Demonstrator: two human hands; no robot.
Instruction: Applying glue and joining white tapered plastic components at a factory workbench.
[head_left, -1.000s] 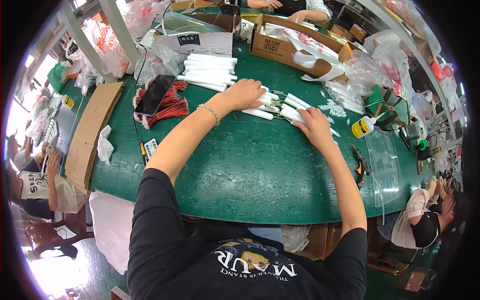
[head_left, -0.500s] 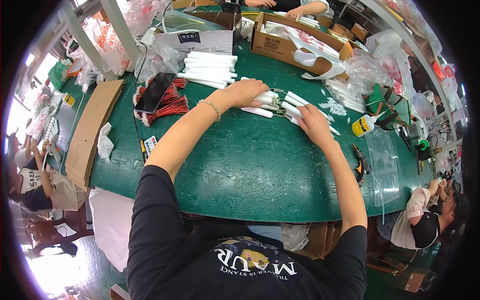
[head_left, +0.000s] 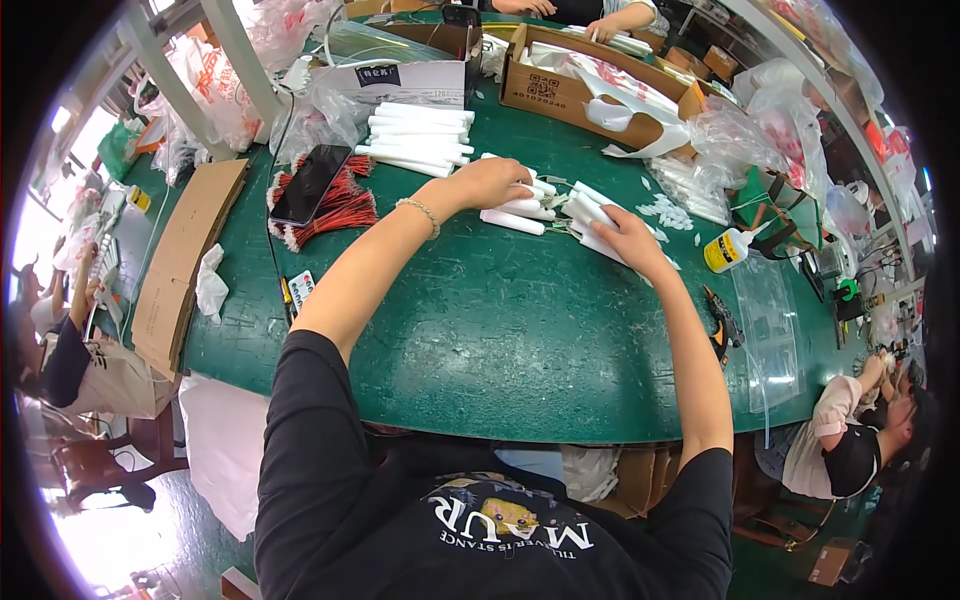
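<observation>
My left hand (head_left: pixel 492 183) is closed over a group of white tubes (head_left: pixel 514 222) at the middle of the table, with its fingertips partly hidden behind them. To its right, my right hand (head_left: pixel 632 241) curls round the near ends of a second group of white tubes (head_left: pixel 584 208), thumb toward the left. Thin pale wires (head_left: pixel 562 226) run between the two groups. A stack of similar white tubes (head_left: pixel 418 135) lies beyond my left wrist. Small white pieces (head_left: pixel 664 210) are scattered past my right hand.
At left lie a black phone (head_left: pixel 312 185) on red wires (head_left: pixel 345 205) and a cardboard sheet (head_left: pixel 188 265). At right are a glue bottle (head_left: pixel 727 250), pliers (head_left: pixel 722 325) and a clear plastic sheet (head_left: pixel 770 335). A cardboard box (head_left: pixel 590 90) stands behind; a co-worker's hand (head_left: pixel 605 28) is beyond it.
My right hand has drawn its white tubes closer together and shifted slightly. My left hand has moved a little to the left over its tubes.
</observation>
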